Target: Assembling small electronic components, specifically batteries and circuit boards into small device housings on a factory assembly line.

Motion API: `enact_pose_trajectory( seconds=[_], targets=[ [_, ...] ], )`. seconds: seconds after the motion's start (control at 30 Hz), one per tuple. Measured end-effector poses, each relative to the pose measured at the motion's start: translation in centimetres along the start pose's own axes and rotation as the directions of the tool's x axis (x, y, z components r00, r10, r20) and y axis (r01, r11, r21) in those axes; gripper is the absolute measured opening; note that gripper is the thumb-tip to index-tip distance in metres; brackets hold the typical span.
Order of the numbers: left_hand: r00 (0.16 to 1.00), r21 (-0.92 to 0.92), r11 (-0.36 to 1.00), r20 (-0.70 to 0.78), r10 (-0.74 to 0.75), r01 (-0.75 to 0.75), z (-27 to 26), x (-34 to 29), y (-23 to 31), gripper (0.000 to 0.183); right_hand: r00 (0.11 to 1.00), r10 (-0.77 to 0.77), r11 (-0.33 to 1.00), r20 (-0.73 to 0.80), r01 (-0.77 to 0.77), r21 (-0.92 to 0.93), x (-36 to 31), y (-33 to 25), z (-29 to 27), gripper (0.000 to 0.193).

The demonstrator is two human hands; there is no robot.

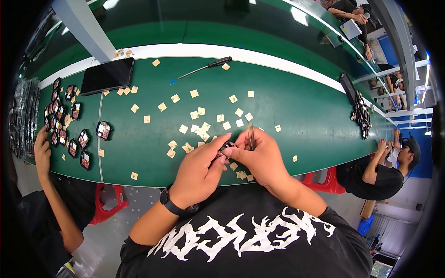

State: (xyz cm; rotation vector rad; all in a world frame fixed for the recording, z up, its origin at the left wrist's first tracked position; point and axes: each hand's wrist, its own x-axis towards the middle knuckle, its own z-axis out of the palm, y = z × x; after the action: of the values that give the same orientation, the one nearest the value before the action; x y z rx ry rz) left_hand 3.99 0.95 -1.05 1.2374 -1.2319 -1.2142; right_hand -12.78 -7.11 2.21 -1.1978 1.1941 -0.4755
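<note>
Near the front edge of the green table (306, 125), my left hand (199, 171) is closed around a small black part (226, 146), mostly hidden by the fingers. My right hand (263, 160) meets it there, its thumb against the part. Metal tweezers (251, 139) are tucked in that same right hand, pointing away from me. Small cream paper squares (194, 115) lie scattered beyond and beside both hands, with a few more just below them.
A screwdriver (204, 67) and a black tablet-like slab (107, 76) lie farther back. Black palm-sized units (103, 130) cluster at left, where another person's hand (42, 150) reaches in. More black parts (361, 116) are piled far right, near a seated co-worker (382, 169). Red stools (324, 181) flank me.
</note>
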Motion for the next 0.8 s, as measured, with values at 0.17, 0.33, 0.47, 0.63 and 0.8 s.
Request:
enact_pose_trajectory(
  seconds=[0.17, 0.33, 0.47, 0.63, 0.8],
  targets=[
    [0.999, -0.088, 0.996, -0.023, -0.029, 0.027, 0.2, -0.1, 0.3, 0.047, 0.998, -0.006, 1.0, 0.06, 0.004, 0.031, 0.3, 0.3, -0.1, 0.015],
    [0.978, -0.205, 0.978, -0.189, -0.083, 0.043, 1.7, -0.2, 0.5, 0.036, 0.997, -0.046, 0.998, 0.065, 0.048, -0.039, 0.0, 0.8, -0.5, 0.016],
    [0.993, 0.019, 0.998, -0.1, -0.061, 0.063, 1.1, -0.3, 0.3, 0.026, 0.996, -0.042, 0.996, 0.081, 0.035, 0.087, -0.2, 1.1, -0.8, 0.017],
    [0.98, -0.128, 0.974, -0.035, -0.195, 0.189, 0.5, 0.2, 0.9, 0.022, 0.993, -0.027, 0.996, 0.118, 0.037, -0.082, -0.6, 1.0, -1.2, 0.019],
    [0.989, -0.255, 0.956, 0.035, -0.142, 0.146, 0.1, 0.4, 0.7, 0.034, 0.989, -0.036, 0.996, 0.14, 0.025, 0.081, -0.6, 1.7, -1.6, 0.018]
  ],
)
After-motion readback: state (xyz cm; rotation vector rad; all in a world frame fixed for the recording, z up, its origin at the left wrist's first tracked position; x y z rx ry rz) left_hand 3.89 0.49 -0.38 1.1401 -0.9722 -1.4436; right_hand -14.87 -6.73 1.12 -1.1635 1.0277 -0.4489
